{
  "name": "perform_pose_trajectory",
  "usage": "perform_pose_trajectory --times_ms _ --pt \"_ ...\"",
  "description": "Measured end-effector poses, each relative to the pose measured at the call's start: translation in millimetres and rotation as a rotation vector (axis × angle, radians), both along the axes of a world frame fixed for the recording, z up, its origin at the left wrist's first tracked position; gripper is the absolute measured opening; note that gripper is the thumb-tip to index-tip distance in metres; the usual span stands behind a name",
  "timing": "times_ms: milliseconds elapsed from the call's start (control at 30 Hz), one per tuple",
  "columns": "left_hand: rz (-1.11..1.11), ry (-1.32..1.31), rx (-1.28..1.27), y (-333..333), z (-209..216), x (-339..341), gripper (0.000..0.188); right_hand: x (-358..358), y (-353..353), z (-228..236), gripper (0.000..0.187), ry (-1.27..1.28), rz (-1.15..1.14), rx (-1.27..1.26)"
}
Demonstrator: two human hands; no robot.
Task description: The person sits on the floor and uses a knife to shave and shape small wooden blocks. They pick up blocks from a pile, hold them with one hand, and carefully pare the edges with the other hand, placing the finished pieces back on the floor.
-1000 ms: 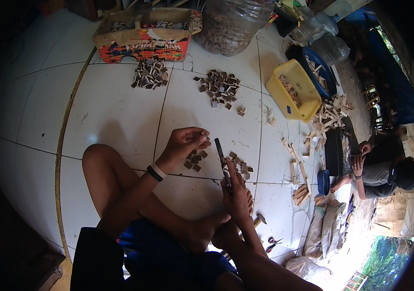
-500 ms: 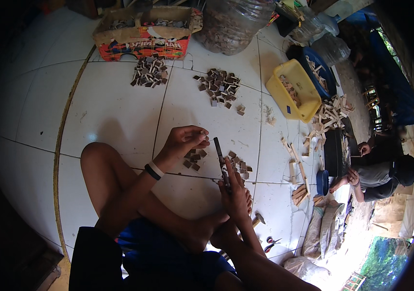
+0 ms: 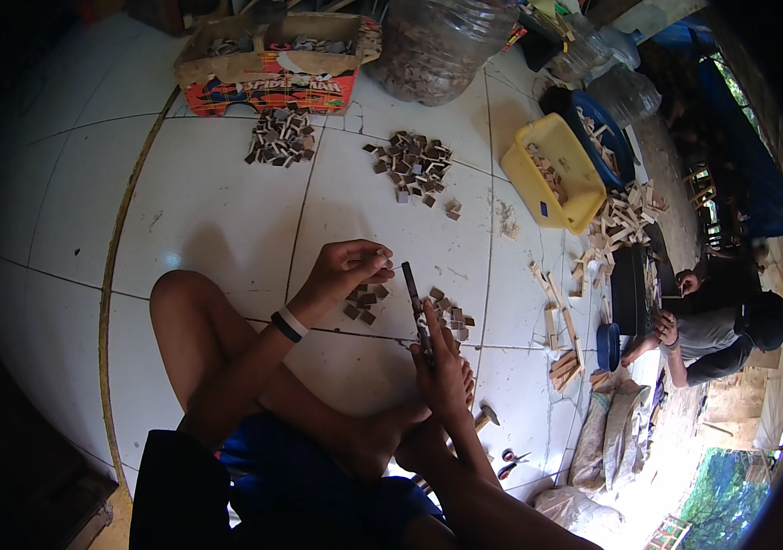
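My left hand [image 3: 347,269], with a pale band and a dark one at the wrist, is closed in a pinch on a small pale piece [image 3: 384,254] whose kind is too small to make out. Just right of it, my right hand [image 3: 443,371] grips a slim dark rod-shaped tool [image 3: 413,291], its tip pointing up and away from me. The tip and the pinched piece are close together but apart. Below the left hand lie small brown square tiles [image 3: 368,298]. More brown tiles [image 3: 455,316] lie partly behind the right hand.
Two larger tile heaps [image 3: 283,136] [image 3: 414,165] lie ahead, before a cardboard box [image 3: 272,92]. Wood offcuts surround a yellow tub [image 3: 547,213] at right. A hammer [image 3: 488,415] and scissors [image 3: 512,456] lie near my leg. A co-worker [image 3: 712,335] sits far right.
Almost nothing differs. The whole view has shifted very slightly; both hands keep their grip and the same place relative to each other.
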State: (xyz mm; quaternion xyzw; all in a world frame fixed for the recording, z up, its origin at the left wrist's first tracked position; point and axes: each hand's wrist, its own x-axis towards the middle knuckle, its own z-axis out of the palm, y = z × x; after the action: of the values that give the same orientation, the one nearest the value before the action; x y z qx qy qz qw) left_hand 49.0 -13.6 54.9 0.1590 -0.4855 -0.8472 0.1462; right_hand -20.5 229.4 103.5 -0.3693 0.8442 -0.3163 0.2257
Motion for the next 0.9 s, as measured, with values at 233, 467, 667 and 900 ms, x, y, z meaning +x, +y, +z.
perform_pose_trajectory --times_ms 233,467,667,900 --pt "0.006 -0.012 0.010 0.1 5.5 0.6 0.023 -1.6 2.8 -3.8 0.076 0.037 0.007 -0.018" --pt "-0.018 -0.010 -0.015 0.4 3.8 0.8 0.030 -1.3 5.1 -7.6 0.076 0.109 0.017 0.000" --pt "-0.016 0.037 -0.103 12.2 5.1 -4.5 0.047 -0.5 5.9 -0.4 0.075 0.072 0.024 0.076" --pt "-0.110 0.074 0.299 18.3 -1.7 -3.0 0.049 -2.5 9.1 1.1 0.069 -0.104 0.133 0.017"
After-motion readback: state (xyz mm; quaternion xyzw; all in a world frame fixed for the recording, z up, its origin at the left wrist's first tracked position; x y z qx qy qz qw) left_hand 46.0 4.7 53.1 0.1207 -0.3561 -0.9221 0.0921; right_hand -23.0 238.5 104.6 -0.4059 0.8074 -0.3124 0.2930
